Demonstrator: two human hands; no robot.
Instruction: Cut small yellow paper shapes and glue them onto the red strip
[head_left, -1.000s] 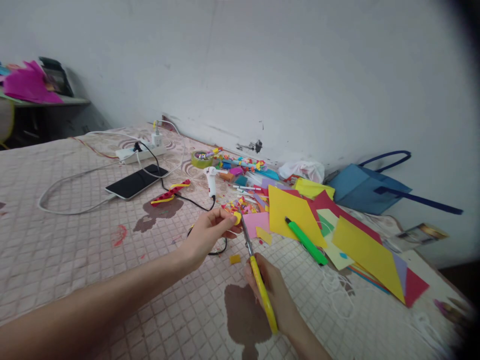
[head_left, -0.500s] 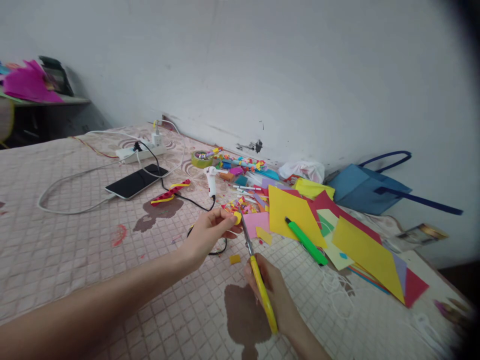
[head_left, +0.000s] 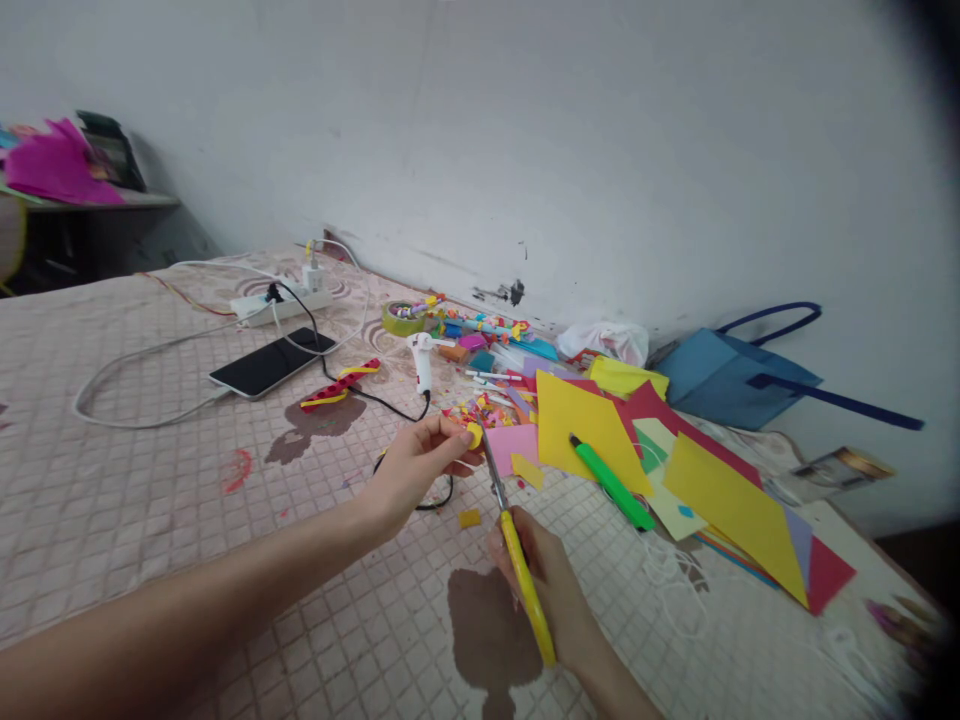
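Note:
My left hand (head_left: 420, 458) pinches a small yellow paper piece (head_left: 474, 435) between thumb and fingertips. Wrapped in my right hand (head_left: 551, 580) are scissors with yellow handles (head_left: 527, 590), their metal blades pointing up and away beside that piece. The blades look nearly closed; whether they touch the paper I cannot tell. Below my left fingers, a small yellow scrap (head_left: 469, 517) lies on the patterned tablecloth. Beyond the blades sit a pink sheet (head_left: 508, 445) and another yellow offcut (head_left: 527, 470).
A white glue gun (head_left: 422, 365) stands past my left hand, its black cord running to a power strip (head_left: 281, 305). Left of it lie a phone (head_left: 271, 362) and a red-yellow strip (head_left: 341, 385). Rightward are a green cutter (head_left: 611, 483), coloured sheets (head_left: 739, 515) and a blue bag (head_left: 739, 378).

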